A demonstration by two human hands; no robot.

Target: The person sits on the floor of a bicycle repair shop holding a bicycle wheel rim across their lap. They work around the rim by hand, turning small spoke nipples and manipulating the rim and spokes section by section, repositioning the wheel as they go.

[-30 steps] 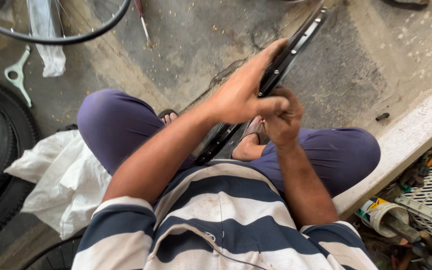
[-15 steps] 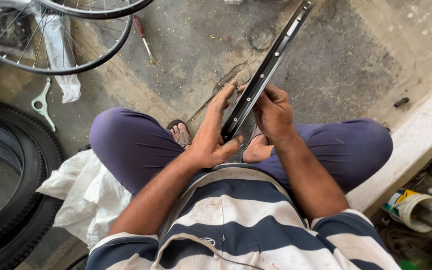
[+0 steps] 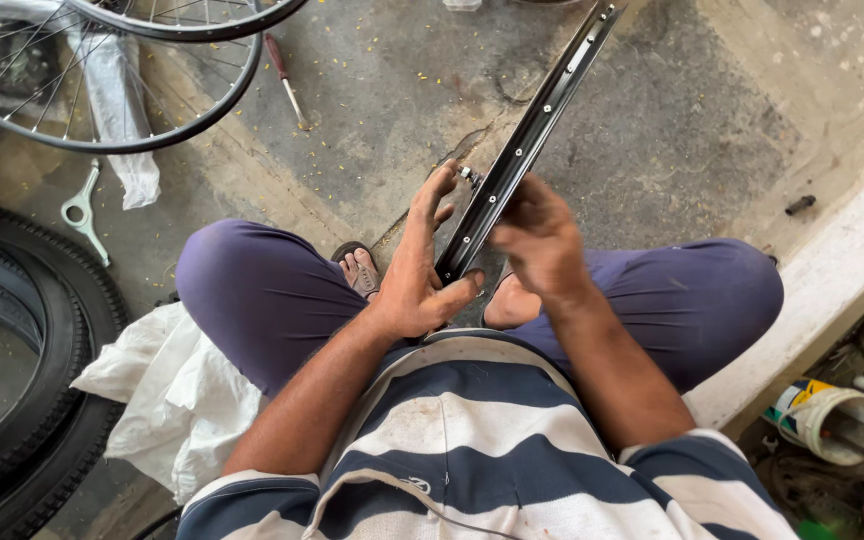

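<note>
Rough grey concrete floor (image 3: 672,130), cracked and flecked with yellow specks, spreads under a seated person in purple trousers and a navy-and-white striped shirt. A black bicycle wheel rim (image 3: 542,120), seen edge-on with a row of spoke holes, runs diagonally from the person's lap up to the top edge of the view. The left hand (image 3: 422,270) lies along the rim's lower left side, fingers stretched up the metal and thumb hooked under its lower end, so it grips the rim. The right hand (image 3: 542,240) curls loosely against the rim's right side; whether its fingers close around it cannot be told. A spoked wheel (image 3: 102,90) lies at upper left, a black tyre (image 3: 22,380) at left, crumpled white cloth (image 3: 172,390) beside the left thigh, and a screwdriver (image 3: 284,80) lies on the floor.
</note>
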